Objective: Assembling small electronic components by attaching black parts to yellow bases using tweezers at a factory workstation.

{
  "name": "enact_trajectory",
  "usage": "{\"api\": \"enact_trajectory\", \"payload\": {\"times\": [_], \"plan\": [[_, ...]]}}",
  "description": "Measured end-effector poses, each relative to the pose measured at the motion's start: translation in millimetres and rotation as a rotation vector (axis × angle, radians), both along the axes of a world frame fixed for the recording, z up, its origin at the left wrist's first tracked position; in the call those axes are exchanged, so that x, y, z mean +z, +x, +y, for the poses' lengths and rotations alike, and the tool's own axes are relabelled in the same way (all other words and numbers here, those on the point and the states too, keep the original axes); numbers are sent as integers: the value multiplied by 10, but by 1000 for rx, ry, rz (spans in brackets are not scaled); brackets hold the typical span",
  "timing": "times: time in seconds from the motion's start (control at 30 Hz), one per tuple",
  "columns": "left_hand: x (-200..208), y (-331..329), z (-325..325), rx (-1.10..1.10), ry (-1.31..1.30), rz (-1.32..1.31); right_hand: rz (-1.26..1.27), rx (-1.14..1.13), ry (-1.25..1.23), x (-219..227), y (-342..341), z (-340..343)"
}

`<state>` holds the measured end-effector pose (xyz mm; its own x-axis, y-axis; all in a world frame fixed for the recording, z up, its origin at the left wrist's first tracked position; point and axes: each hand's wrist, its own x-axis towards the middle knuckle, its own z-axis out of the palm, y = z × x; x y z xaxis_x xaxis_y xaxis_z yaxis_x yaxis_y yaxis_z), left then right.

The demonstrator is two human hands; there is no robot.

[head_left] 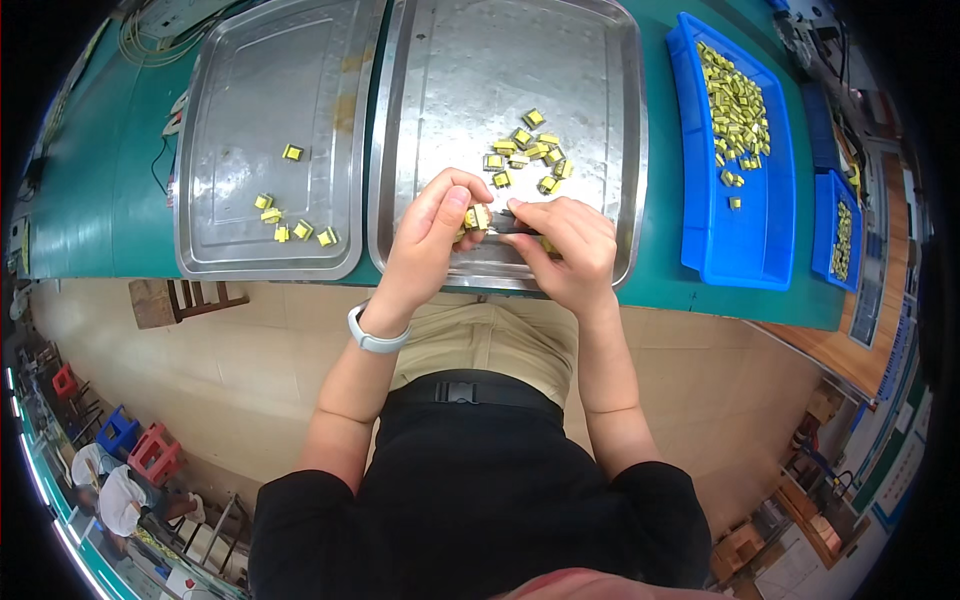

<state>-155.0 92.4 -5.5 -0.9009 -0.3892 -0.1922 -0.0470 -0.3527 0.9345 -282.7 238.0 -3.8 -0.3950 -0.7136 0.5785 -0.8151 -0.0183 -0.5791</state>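
Note:
My left hand point(438, 225) is closed around a small yellow-wrapped transformer point(477, 217), pinched between thumb and fingers. At least one more yellow part shows under its fingers. From the right, my right hand point(566, 240) is closed on a slim dark and silvery tool point(512, 222), whose tip meets or nearly meets the held transformer. Its exact kind is hard to make out, as the fingers cover much of it. Both hands are over the near part of a large metal tray point(440, 70). Several similar transformers point(537, 151) lie loose in it, just beyond my hands.
A second metal tray point(250, 90) on the left holds several scattered transformers point(283, 233). At right, a long blue bin point(745, 245) contains a heap of them, beside a smaller blue bin point(822, 225). The green table's point(100, 200) front edge runs before me. People sit far lower left.

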Motion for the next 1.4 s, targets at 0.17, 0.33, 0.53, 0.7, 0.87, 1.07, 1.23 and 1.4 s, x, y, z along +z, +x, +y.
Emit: {"api": "enact_trajectory", "payload": {"times": [0.17, 0.33, 0.53, 0.7, 0.87, 1.07, 1.23, 1.4], "plan": [[-16, 14, -7, -28, -2, 20, -40, 4, -5, -5, -5, 2], [-32, 17, 7, -37, -33, 43, -50, 43, 1, -23, -17, 9], [-9, 11, -33, -51, 8, 22, -67, 56, 34, 14, -13, 23], [-77, -22, -60, -118, 29, 3, -242, -223, -117, -23, 15, 75], [-27, -95, 199, -46, -608, -185, -286, -293, -129, -33, 11, 96], [-5, -202, 340, 102, -1043, -118, -265, -285, -124, -28, 4, 89], [5, -224, 315, 20, -996, -134, -253, -269, -114, -45, 1, 74], [4, -129, 99, 1, -566, -41, -271, -259, -107, -23, 1, 81]]}}
